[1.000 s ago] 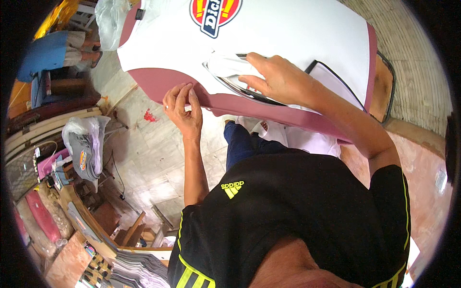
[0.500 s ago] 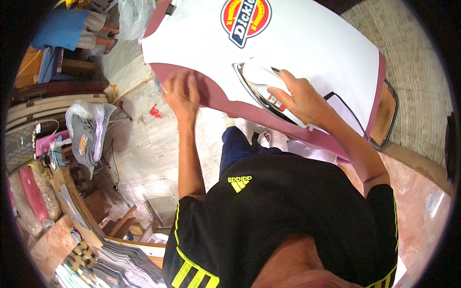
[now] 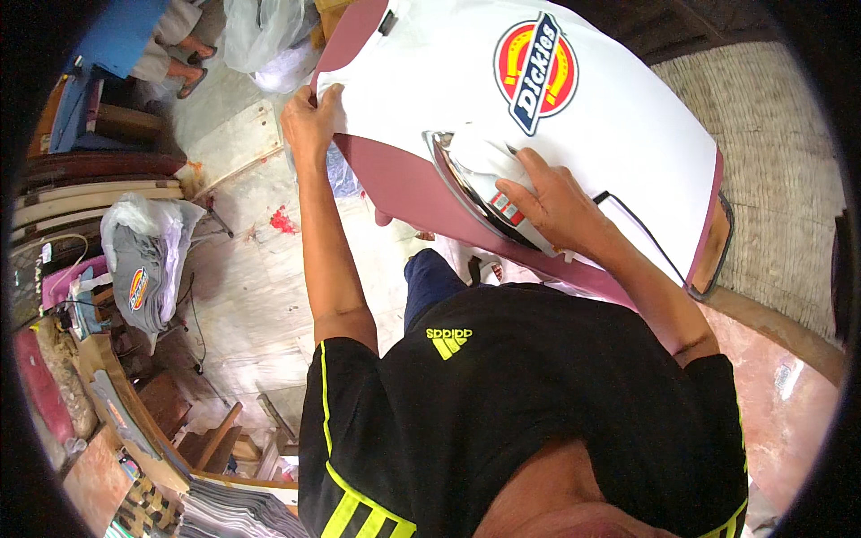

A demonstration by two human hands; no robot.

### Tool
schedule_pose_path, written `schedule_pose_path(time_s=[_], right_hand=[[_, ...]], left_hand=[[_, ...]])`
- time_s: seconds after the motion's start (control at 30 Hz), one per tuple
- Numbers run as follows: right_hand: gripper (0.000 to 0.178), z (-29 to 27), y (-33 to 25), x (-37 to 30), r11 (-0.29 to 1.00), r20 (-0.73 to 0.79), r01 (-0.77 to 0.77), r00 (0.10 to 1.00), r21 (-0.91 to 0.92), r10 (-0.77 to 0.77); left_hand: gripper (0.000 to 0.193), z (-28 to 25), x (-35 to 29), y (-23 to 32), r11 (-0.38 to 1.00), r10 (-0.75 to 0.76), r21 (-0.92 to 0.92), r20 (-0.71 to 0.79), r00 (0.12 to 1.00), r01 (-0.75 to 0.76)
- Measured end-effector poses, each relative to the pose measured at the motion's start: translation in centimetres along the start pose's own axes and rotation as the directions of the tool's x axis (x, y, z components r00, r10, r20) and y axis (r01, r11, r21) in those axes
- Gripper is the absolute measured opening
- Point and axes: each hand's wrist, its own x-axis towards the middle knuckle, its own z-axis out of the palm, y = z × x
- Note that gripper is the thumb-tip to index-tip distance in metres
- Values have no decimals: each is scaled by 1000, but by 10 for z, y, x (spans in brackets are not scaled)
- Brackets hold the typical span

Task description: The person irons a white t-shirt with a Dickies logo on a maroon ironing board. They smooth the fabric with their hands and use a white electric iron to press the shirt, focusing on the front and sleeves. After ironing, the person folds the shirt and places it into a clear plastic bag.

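Note:
A white T-shirt (image 3: 430, 67) with a large red, yellow and dark blue printed emblem lies spread over the maroon ironing board (image 3: 386, 175). At the board's far left edge, my left hand (image 3: 309, 125) pinches a corner of the shirt between thumb and fingers. My right hand (image 3: 556, 202) is wrapped round the handle of a white iron (image 3: 475, 152) with a shiny metal base. The iron rests along the shirt's near edge, its tip pointing away and to the left. My palm and fingers hide part of the handle.
A dark wire rest (image 3: 725, 251) juts from the board's right end. On the left stands a plastic-wrapped stack of grey garments (image 3: 148, 260). More folded garments (image 3: 238, 516) lie at the lower left. Another person's feet (image 3: 193, 67) show at the upper left, near clear plastic bags (image 3: 265, 40).
My left hand has gone forward and left from the board's near edge and now grips the shirt's corner. In the picture, the shirt's emblem sits further right and lower. My right hand keeps the iron.

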Motion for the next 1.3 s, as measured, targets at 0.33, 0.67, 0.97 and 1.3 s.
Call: schedule_pose_path(time_s=[0.33,0.67,0.97,1.3], right_hand=[[45,22,-38,104,975,-24,214,976,-52,-216],[44,-6,-5,26,998,-18,9,1000,-56,-10],[43,-13,46,-91,988,-120,-128,983,86,138],[38,-26,59,-78,999,-103,-17,995,-38,13]], left_hand=[[37,14,4,-27,953,-68,-292,62,996,83],[43,2,-65,48,933,355,10,-186,916,-359],[52,65,-174,100,838,435,268,198,878,-476],[51,71,-171,97,824,451,277,207,868,-494]])
